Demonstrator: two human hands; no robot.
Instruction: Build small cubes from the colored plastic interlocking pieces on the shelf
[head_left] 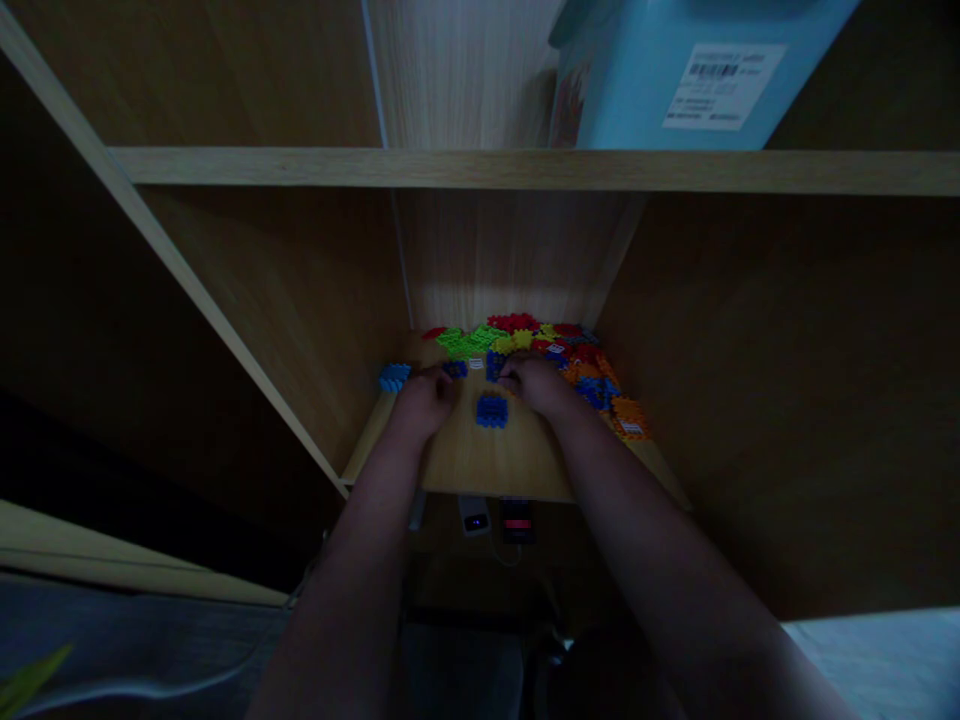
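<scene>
Both my arms reach into a dim wooden shelf compartment (480,460). My left hand (424,398) is curled, its fingertips at a small blue toothed plastic piece (455,369). My right hand (536,383) is curled too, fingers touching another blue piece (494,365). A loose blue piece (491,410) lies on the shelf between the two hands. Behind them spreads a heap of interlocking plastic pieces: green (465,342), yellow (517,341), red (514,322) and orange (626,415). The light is too low to make out either grip clearly.
A single blue piece (394,376) sits at the shelf's left edge. A light blue bin with a white label (675,70) stands on the shelf above. Two small devices with lit displays (495,518) hang below the shelf's front edge. Wooden side walls close in both sides.
</scene>
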